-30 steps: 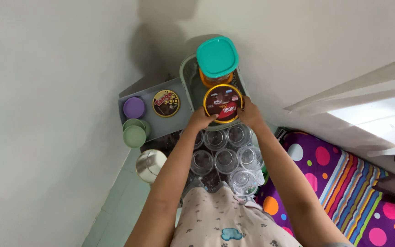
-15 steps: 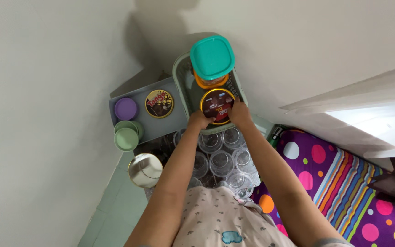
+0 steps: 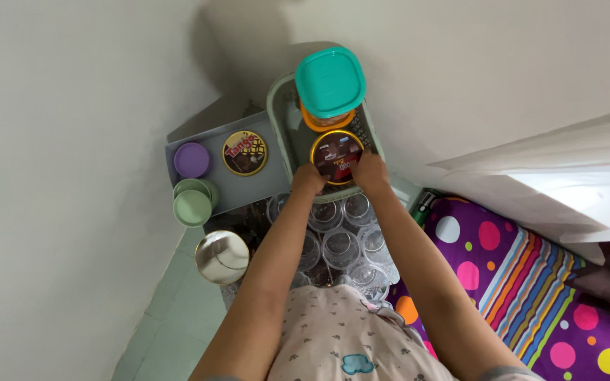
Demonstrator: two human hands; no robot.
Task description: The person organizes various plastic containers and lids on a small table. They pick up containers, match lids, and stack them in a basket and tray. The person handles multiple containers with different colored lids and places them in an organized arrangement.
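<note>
Head view shows your left hand (image 3: 308,180) and right hand (image 3: 370,173) clasped on the near rim of the round gold-rimmed tin with a dark brown lid (image 3: 336,156), fingers curled against its sides from left and right. A second ago the tin sat a little higher and nearer to you; now it has sunk lower into the pale green slatted plastic basket (image 3: 281,125), just near of the orange jar with the square teal lid (image 3: 330,83), and looks close to resting on the basket floor. Your grip has not loosened yet, so the tin counts as held, not set down.

To the left, on the grey tray (image 3: 210,146), the second round tin with a brown printed lid (image 3: 245,152), the purple lid (image 3: 192,160) and the light green lidded cup (image 3: 193,205) have stayed put. Clear drinking glasses (image 3: 339,245) stand below your forearms, untouched.
</note>
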